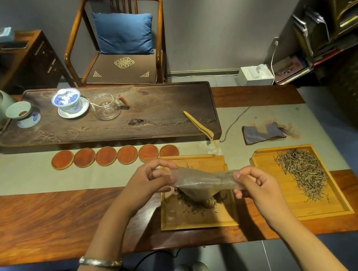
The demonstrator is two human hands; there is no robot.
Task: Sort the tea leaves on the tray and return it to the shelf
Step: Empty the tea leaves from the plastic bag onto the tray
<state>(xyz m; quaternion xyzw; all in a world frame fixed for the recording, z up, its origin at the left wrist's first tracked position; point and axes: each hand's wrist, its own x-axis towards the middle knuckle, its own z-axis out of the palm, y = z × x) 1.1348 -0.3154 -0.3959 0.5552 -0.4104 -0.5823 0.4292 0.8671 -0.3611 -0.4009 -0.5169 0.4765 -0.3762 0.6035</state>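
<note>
Two bamboo trays lie on the wooden table. Over the nearer tray [180, 222], both hands hold a translucent plastic bag [201, 184] tipped downward. My left hand [150, 179] pinches its upper left corner and my right hand [257, 184] pinches its right end. Dark tea leaves [198, 203] lie heaped on that tray under the bag's mouth. The right tray [273, 190] carries a long spread of paler, needle-like tea leaves [303, 173].
A dark tea board [157, 106] at the back holds a blue-and-white gaiwan [67, 101], a glass pitcher [105, 107] and a bamboo scoop [198, 124]. Several round coasters [106, 156] line its front. A grey cloth [263, 132], chair [118, 41] and shelf [342, 15] are beyond.
</note>
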